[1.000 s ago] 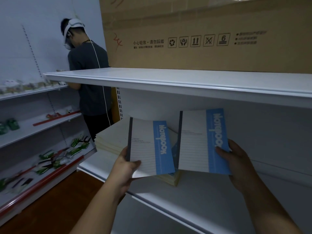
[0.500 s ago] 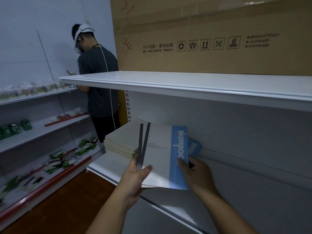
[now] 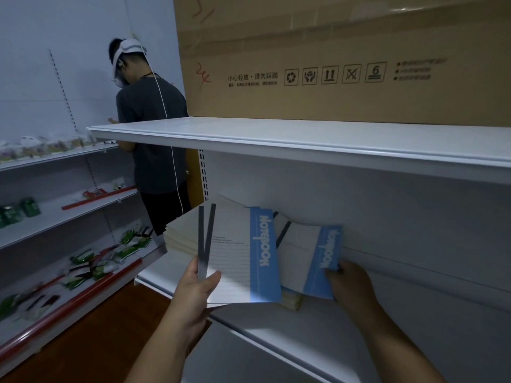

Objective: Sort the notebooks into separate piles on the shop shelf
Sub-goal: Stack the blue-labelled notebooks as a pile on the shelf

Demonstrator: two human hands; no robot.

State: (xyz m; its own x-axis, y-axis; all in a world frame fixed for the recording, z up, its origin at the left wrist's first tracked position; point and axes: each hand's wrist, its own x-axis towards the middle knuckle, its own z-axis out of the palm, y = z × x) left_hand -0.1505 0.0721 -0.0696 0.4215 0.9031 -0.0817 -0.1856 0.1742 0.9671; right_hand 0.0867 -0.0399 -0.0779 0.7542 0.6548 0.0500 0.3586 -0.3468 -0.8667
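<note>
Upper shelf [image 3: 304, 139] overhangs the bay, capping headroom above the fingers. Back panel [image 3: 401, 217] closes it just beyond the right-hand fingers [image 3: 336, 275]. Cream notebook stack [image 3: 182, 236] blocks the far-left side. Lower shelf [image 3: 345, 335] lies bare right of and nearer than the fingers.

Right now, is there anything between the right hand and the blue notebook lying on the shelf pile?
Nothing visible. The right hand already touches the lower edge of that blue notebook, while the left hand holds two other notebooks apart, to its left.
</note>
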